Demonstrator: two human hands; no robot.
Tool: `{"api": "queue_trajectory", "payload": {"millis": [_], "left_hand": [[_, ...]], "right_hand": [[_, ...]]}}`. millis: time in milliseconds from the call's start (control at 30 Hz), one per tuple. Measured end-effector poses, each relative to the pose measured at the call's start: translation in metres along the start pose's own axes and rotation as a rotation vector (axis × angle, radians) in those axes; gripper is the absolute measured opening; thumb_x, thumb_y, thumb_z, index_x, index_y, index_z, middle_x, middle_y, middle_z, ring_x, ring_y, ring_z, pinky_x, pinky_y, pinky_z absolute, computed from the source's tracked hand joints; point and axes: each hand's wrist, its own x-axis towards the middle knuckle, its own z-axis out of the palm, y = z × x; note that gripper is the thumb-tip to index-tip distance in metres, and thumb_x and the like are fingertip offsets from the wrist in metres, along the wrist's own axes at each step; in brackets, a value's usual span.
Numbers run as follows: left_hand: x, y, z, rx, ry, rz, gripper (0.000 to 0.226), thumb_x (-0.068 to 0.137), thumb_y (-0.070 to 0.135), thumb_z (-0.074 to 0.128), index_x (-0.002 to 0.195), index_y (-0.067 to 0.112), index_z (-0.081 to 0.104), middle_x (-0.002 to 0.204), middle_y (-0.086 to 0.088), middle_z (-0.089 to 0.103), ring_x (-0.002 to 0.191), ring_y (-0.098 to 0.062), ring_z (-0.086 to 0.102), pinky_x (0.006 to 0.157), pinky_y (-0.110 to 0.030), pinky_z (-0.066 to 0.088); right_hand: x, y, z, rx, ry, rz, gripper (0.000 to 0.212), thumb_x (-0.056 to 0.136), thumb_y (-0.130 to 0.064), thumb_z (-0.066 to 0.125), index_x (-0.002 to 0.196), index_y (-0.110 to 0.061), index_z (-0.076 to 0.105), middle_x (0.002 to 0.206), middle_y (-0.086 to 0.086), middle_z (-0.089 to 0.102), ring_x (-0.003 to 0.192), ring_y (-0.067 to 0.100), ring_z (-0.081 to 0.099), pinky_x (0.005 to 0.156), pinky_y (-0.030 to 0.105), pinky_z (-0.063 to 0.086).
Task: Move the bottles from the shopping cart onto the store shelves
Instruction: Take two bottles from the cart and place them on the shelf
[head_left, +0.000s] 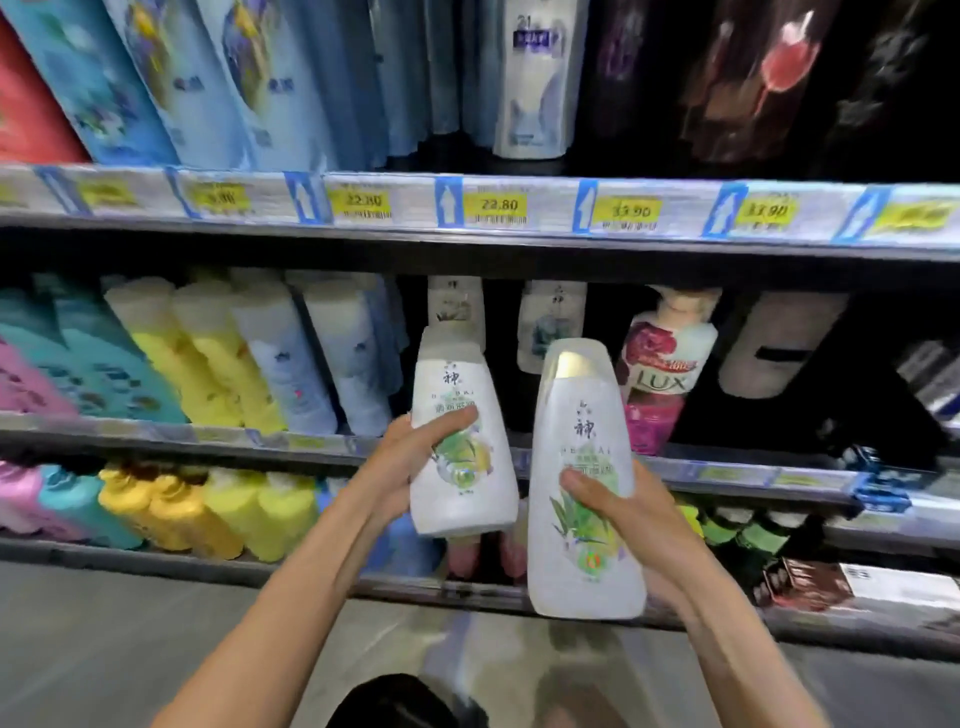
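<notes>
I hold two white bottles with green leaf labels in front of the middle shelf (218, 441). My left hand (415, 457) grips the smaller-looking bottle (462, 441) from its left side, thumb across the label. My right hand (628, 514) grips the nearer bottle (582, 483) from the right, thumb over its label. Both bottles stand roughly upright, caps up, side by side and slightly apart. Behind them, two matching white bottles (456, 306) stand deep on the dark middle shelf. The shopping cart is not clearly in view.
A pink LUX bottle (665, 364) stands just right of the held bottles. Yellow, blue and teal bottles (208, 358) fill the middle shelf's left. The upper shelf edge (498, 208) carries yellow price tags. The lower shelf (197, 509) holds more bottles. Grey floor lies below.
</notes>
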Motion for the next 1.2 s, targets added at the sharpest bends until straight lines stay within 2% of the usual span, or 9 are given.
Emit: {"api": "queue_trajectory", "payload": {"millis": [100, 200, 400, 567, 667, 767, 867, 967, 1200], "left_hand": [[0.035, 0.002, 0.000, -0.048, 0.002, 0.054, 0.014, 0.082, 0.012, 0.069, 0.092, 0.002, 0.066, 0.073, -0.013, 0.072, 0.059, -0.022, 0.069, 0.053, -0.032, 0.056], [0.067, 0.011, 0.001, -0.082, 0.015, 0.111, 0.010, 0.083, 0.012, 0.070, 0.088, 0.003, 0.066, 0.069, -0.011, 0.072, 0.057, -0.020, 0.069, 0.051, -0.032, 0.056], [0.118, 0.027, 0.001, 0.012, 0.042, 0.262, 0.032, 0.078, 0.004, 0.073, 0.108, 0.004, 0.064, 0.111, -0.016, 0.067, 0.086, -0.025, 0.068, 0.078, -0.041, 0.055], [0.143, 0.022, -0.006, 0.253, -0.007, 0.347, 0.046, 0.073, -0.007, 0.074, 0.114, 0.007, 0.060, 0.120, -0.016, 0.063, 0.103, -0.023, 0.062, 0.084, -0.033, 0.052], [0.148, 0.025, -0.016, 0.325, -0.062, 0.331, 0.054, 0.077, -0.006, 0.070, 0.127, 0.000, 0.052, 0.126, -0.018, 0.060, 0.110, -0.025, 0.060, 0.091, -0.035, 0.051], [0.148, 0.029, -0.020, 0.406, -0.081, 0.365, 0.050, 0.078, -0.003, 0.071, 0.124, 0.004, 0.052, 0.126, -0.016, 0.060, 0.107, -0.021, 0.060, 0.077, -0.020, 0.055], [0.147, 0.028, -0.016, 0.638, 0.093, 0.505, 0.068, 0.064, 0.008, 0.086, 0.124, 0.005, 0.053, 0.114, -0.003, 0.063, 0.100, -0.017, 0.061, 0.065, -0.010, 0.050], [0.149, 0.023, -0.016, 0.741, 0.213, 0.634, 0.074, 0.056, 0.014, 0.091, 0.120, 0.006, 0.055, 0.106, 0.001, 0.062, 0.093, -0.012, 0.059, 0.071, -0.019, 0.048], [0.151, 0.026, -0.024, 0.680, 0.094, 0.649, 0.063, 0.070, 0.001, 0.080, 0.125, 0.000, 0.049, 0.122, -0.016, 0.062, 0.106, -0.023, 0.061, 0.083, -0.026, 0.050]], "right_hand": [[0.014, 0.019, -0.003, 0.014, -0.015, -0.079, 0.062, 0.060, -0.037, 0.081, 0.113, -0.013, 0.063, 0.103, 0.010, 0.073, 0.094, 0.031, 0.070, 0.085, 0.045, 0.054], [0.020, 0.034, -0.005, 0.081, -0.051, -0.096, 0.058, 0.062, -0.029, 0.085, 0.112, -0.010, 0.063, 0.102, 0.016, 0.072, 0.090, 0.035, 0.070, 0.073, 0.043, 0.057], [0.025, 0.043, -0.006, 0.152, -0.097, -0.091, 0.049, 0.062, -0.026, 0.083, 0.107, -0.014, 0.066, 0.102, 0.018, 0.072, 0.087, 0.035, 0.071, 0.064, 0.036, 0.057], [0.030, 0.047, -0.003, 0.161, -0.113, -0.095, 0.055, 0.064, -0.023, 0.084, 0.112, -0.007, 0.062, 0.102, 0.021, 0.071, 0.087, 0.036, 0.071, 0.065, 0.038, 0.057], [0.034, 0.043, 0.002, 0.174, -0.113, -0.116, 0.043, 0.064, -0.020, 0.082, 0.103, -0.014, 0.067, 0.098, 0.017, 0.073, 0.083, 0.032, 0.072, 0.062, 0.035, 0.057], [0.039, 0.037, 0.008, 0.184, -0.106, -0.134, 0.038, 0.064, -0.022, 0.079, 0.101, -0.021, 0.068, 0.100, 0.014, 0.073, 0.086, 0.031, 0.072, 0.064, 0.036, 0.057], [0.043, 0.032, 0.014, 0.167, -0.087, -0.154, 0.055, 0.062, -0.024, 0.080, 0.113, -0.013, 0.060, 0.102, 0.013, 0.073, 0.088, 0.030, 0.071, 0.065, 0.035, 0.057], [0.045, 0.029, 0.017, 0.153, -0.065, -0.167, 0.058, 0.061, -0.024, 0.080, 0.114, -0.011, 0.059, 0.100, 0.011, 0.073, 0.087, 0.028, 0.072, 0.063, 0.033, 0.057], [0.047, 0.035, 0.018, 0.142, -0.049, -0.173, 0.053, 0.062, -0.024, 0.079, 0.111, -0.016, 0.060, 0.101, 0.010, 0.073, 0.089, 0.029, 0.072, 0.066, 0.034, 0.058]]}}
